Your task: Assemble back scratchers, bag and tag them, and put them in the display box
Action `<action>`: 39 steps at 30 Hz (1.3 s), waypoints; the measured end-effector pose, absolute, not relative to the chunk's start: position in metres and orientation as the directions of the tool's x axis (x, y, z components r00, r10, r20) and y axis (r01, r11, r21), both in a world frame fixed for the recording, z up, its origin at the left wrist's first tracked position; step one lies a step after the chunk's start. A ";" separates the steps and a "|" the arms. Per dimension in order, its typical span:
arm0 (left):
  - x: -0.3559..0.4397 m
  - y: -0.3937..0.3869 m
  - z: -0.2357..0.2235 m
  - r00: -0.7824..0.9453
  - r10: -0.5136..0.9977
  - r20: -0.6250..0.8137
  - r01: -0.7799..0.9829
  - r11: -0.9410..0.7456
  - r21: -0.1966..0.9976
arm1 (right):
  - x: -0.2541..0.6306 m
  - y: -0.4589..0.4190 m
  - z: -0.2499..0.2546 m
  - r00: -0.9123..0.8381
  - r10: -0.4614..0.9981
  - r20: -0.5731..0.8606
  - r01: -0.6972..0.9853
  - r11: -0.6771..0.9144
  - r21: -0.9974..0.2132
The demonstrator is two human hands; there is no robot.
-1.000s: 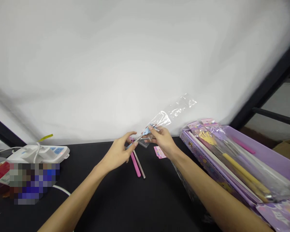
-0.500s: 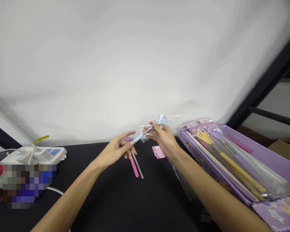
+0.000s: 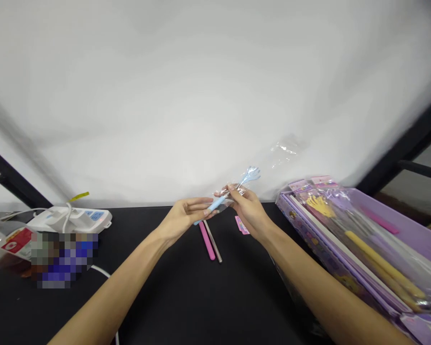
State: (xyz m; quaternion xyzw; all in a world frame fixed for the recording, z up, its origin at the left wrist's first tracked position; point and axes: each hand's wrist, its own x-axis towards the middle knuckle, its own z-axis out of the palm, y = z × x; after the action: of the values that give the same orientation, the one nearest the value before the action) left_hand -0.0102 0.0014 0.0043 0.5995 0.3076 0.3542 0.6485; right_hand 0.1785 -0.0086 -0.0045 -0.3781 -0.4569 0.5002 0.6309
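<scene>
My left hand (image 3: 185, 218) pinches the pale blue handle of a small back scratcher (image 3: 219, 201) whose blue claw head (image 3: 251, 173) points up to the right. My right hand (image 3: 247, 207) is closed on the mouth of a clear plastic sleeve (image 3: 273, 158) that covers the scratcher's head and shaft. Both hands hover just above the black table (image 3: 187, 297), close to the white wall. Below them lie a pink scratcher (image 3: 207, 240) and a silver rod (image 3: 213, 241) side by side.
A small pink card (image 3: 241, 225) lies beside my right wrist. A purple box (image 3: 388, 235) with bagged yellow and pink scratchers sits at the right. A white power strip (image 3: 72, 219) with cables and a blurred package are at the left.
The blue scratcher has slid further up into the clear sleeve, its claw head now raised to the right. My left hand shifted from the shaft to the handle's end.
</scene>
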 end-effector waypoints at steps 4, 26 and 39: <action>-0.009 0.000 0.006 0.413 0.910 0.020 0.018 -0.031 0.999 | 0.181 -0.009 -0.004 0.045 0.993 0.106 -0.339 0.115 -0.934; -0.016 0.003 0.009 0.496 0.868 -0.039 0.010 0.040 0.999 | 0.196 -0.006 0.005 0.138 0.990 -0.015 -0.469 0.051 -0.882; -0.008 -0.006 0.012 0.473 0.880 0.027 0.063 -0.065 0.996 | 0.190 -0.005 -0.002 0.030 0.999 -0.030 -0.513 -0.011 -0.859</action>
State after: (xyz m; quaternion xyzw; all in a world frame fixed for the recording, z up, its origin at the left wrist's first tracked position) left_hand -0.0083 -0.0062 0.0118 0.6372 0.3700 0.3555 0.5751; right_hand 0.1901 -0.0053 -0.0023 -0.3635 -0.3346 0.6109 0.6186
